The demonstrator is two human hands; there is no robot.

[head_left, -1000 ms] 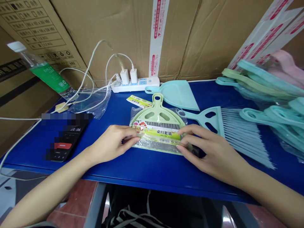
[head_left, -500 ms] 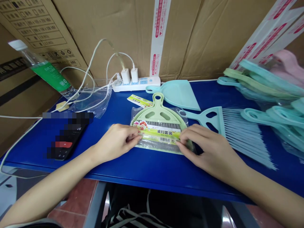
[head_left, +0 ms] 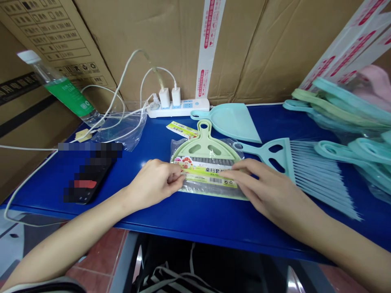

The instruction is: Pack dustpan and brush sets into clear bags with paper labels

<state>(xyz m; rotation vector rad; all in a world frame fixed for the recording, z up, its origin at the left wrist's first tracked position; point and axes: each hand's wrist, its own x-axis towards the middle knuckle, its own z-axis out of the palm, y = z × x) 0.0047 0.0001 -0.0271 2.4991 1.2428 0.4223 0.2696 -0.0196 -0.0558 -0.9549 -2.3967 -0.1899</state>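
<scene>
A light green dustpan and brush set (head_left: 206,144) lies flat in a clear plastic bag on the blue table, handle pointing away. Across it runs a yellow and white paper label (head_left: 201,173) with a mushroom picture. My left hand (head_left: 157,177) is closed, thumb and curled fingers pinching the bag and label at the left edge. Over the label's right end my right hand (head_left: 262,185) rests with fairly straight fingers, its index fingertip on the printed face. The bag's right side is partly hidden beneath it.
Behind lie a loose label (head_left: 182,129), a blue dustpan (head_left: 236,122) and a power strip (head_left: 183,108). A blue brush (head_left: 276,152) and several bagged sets (head_left: 345,110) are at right. On the left are a phone (head_left: 94,175), cables and a tilted bottle (head_left: 69,95).
My right hand has gone from pinching the label's right edge to lying over its face with fingers straighter. My left hand keeps its pinch. The whole view has shifted slightly.
</scene>
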